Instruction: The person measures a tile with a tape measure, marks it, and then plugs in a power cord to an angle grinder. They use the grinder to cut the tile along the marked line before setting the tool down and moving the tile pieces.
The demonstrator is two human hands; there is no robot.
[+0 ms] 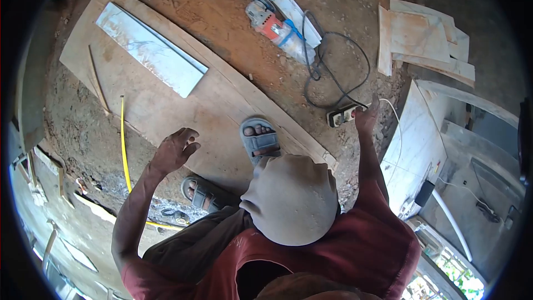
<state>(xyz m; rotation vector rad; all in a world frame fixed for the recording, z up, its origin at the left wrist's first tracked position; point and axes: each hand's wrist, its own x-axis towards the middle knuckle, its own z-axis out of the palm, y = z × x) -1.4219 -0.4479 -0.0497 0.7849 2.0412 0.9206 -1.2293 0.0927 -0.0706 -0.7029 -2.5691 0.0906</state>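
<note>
My right hand [367,116] is closed at the end of a white power strip [340,115] lying on the dirt. A black cord [366,72] runs from the angle grinder into its fingers, where the plug is mostly hidden. That grinder [272,26], orange and grey with blue wrapping, rests on the ground farther ahead. Over the edge of a large wooden board [222,105], my left hand [176,151] hovers with loosely curled fingers apart and nothing in them. On the board lies a long white marbled tile piece [150,50].
Tile slabs [427,33] are stacked at the far right. Nearer on that side stands a marbled panel [413,133]. A yellow tape measure [124,150] stretches along the ground at left. A thin wood strip [97,80] lies on the board, and a sandalled foot [259,138] stands on it.
</note>
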